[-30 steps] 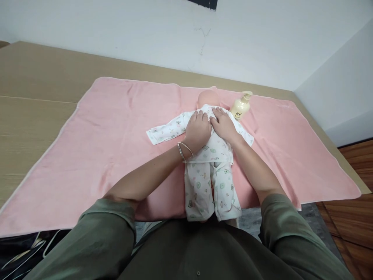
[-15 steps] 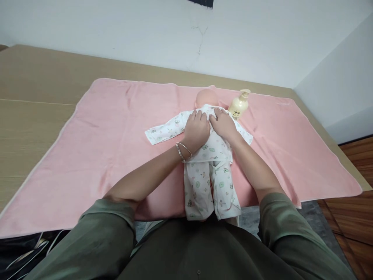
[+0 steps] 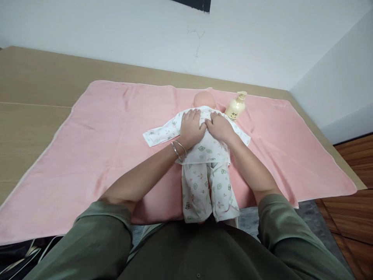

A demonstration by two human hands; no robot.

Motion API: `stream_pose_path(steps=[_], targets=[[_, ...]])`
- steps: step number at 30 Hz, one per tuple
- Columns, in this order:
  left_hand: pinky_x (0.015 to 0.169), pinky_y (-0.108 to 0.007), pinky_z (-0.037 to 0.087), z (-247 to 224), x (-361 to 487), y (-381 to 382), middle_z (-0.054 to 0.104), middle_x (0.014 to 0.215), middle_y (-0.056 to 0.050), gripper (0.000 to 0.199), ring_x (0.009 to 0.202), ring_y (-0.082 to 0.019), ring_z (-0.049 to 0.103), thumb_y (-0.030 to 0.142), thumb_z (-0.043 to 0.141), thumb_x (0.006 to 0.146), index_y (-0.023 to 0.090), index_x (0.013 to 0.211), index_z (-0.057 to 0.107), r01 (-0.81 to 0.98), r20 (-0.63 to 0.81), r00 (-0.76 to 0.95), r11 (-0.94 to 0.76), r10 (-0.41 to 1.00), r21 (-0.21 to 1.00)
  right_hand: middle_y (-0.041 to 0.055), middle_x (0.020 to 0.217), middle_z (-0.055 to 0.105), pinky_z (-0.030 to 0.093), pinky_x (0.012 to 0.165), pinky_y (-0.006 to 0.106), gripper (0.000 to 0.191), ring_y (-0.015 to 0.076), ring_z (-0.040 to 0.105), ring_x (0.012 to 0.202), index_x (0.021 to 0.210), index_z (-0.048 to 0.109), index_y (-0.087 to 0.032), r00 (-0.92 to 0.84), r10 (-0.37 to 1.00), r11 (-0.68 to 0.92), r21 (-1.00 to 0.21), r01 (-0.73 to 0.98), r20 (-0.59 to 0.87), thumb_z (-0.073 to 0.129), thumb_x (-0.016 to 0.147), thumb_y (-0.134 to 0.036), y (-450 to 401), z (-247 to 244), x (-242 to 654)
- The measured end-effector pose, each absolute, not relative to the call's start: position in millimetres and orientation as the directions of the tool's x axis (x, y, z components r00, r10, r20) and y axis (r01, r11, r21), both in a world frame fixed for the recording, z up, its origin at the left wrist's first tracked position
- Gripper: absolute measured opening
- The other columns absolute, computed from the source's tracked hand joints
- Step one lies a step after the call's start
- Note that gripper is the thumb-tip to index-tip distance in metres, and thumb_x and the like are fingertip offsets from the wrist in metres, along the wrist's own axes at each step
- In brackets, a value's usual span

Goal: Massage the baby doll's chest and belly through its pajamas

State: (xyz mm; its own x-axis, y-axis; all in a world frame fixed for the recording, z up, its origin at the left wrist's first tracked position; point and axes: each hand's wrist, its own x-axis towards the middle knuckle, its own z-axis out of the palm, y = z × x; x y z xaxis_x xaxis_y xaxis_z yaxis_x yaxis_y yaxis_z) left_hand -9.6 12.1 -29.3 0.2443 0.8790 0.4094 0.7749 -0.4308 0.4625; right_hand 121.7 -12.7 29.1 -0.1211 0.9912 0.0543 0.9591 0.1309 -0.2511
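A baby doll point(image 3: 208, 151) in a white printed top and trousers lies on a pink blanket point(image 3: 125, 128), its bald head pointing away from me and its legs towards me. Its face is not visible. My left hand point(image 3: 191, 128) rests flat on the left side of its upper torso, fingers stretched out. On the right side lies my right hand point(image 3: 220, 126), also flat, the two thumbs close together near the middle. Neither hand grasps anything. Silver bangles point(image 3: 178, 149) circle my left wrist. Both of the doll's sleeves spread outward.
A cream pump bottle point(image 3: 236, 107) stands on the blanket just right of the doll's head. Under the blanket is a wooden table point(image 3: 43, 77), with a white wall behind it. Brown wood-grained panelling point(image 3: 355, 163) is at the right.
My left hand's fingers have spread out flatter on the doll's upper torso, and both hands stay in contact with it. The whole view has shifted slightly.
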Motion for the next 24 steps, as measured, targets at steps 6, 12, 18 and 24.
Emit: stream_pose_path(steps=[6,12,18,24], targets=[[0.123,-0.055,0.03,-32.4,-8.6,12.0,0.057,0.147,-0.019,0.056,0.141,-0.036,0.047,0.026,0.042,0.089,0.005,0.14,0.054,0.781,0.43,0.24,-0.436,0.87,0.446,0.0237,0.153,0.05,0.033,0.119,0.054,0.061,0.0404,0.042,0.144,0.144,0.047,0.0,-0.084,0.995,0.098,-0.305,0.947,0.057,0.038,0.097,-0.04,1.4,19.5,127.9],[0.12,-0.054,0.035,-30.4,-10.4,0.9,0.059,0.144,-0.02,0.046,0.139,-0.034,0.05,0.026,0.039,0.095,0.009,0.133,0.06,0.771,0.465,0.249,-0.464,0.85,0.436,0.0233,0.151,0.052,0.035,0.117,0.055,0.059,0.0403,0.047,0.14,0.14,0.05,-0.003,-0.098,0.991,0.12,-0.286,0.95,0.09,0.037,0.097,-0.04,1.5,15.8,130.3],[0.118,-0.05,0.04,-27.8,-12.7,2.6,0.063,0.138,-0.017,0.045,0.134,-0.033,0.055,0.028,0.043,0.092,0.011,0.13,0.062,0.78,0.469,0.223,-0.445,0.855,0.44,0.0233,0.158,0.044,0.029,0.12,0.059,0.059,0.0399,0.037,0.149,0.155,0.036,-0.005,-0.109,0.989,0.127,-0.202,0.971,0.097,0.03,0.102,-0.03,-14.0,16.7,119.6],[0.123,-0.05,0.035,-23.7,-18.7,15.3,0.058,0.146,-0.019,0.054,0.141,-0.033,0.049,0.03,0.045,0.09,0.006,0.136,0.058,0.769,0.373,0.261,-0.425,0.89,0.477,0.0298,0.153,0.048,0.04,0.114,0.056,0.053,0.0406,0.047,0.143,0.148,0.047,-0.002,-0.181,0.975,0.184,-0.014,0.983,0.128,0.03,0.103,-0.024,-42.0,21.4,107.4]])
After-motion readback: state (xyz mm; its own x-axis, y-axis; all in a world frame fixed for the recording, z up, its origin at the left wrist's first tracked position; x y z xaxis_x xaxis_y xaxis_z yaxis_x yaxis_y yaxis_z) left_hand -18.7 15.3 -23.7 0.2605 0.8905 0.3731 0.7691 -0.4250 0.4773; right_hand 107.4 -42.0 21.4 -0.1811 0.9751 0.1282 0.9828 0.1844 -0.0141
